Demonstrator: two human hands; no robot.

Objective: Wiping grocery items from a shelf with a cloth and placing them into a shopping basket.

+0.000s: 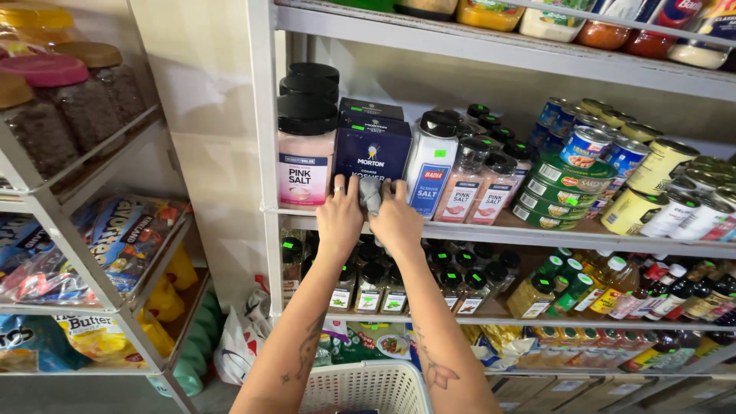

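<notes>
Just left of the frame's middle, my left hand (pixel 340 221) and right hand (pixel 395 222) press a crumpled grey cloth (pixel 371 195) between them, fingers curled around its soft folds. It sits against the dark blue cardboard salt box (pixel 372 149) at the metal shelf's (pixel 537 234) front edge (the easiest reach). Beside it stand a smooth plastic pink-salt jar (pixel 306 157), black-lidded, and rounded tins (pixel 563 192).

Above the dark blue box (pixel 372 150) I had open headroom under the upper shelf (pixel 491 42). The pink jar (pixel 305 157) and white shaker (pixel 429 165) crowded both sides; depth behind probably blocked.
</notes>
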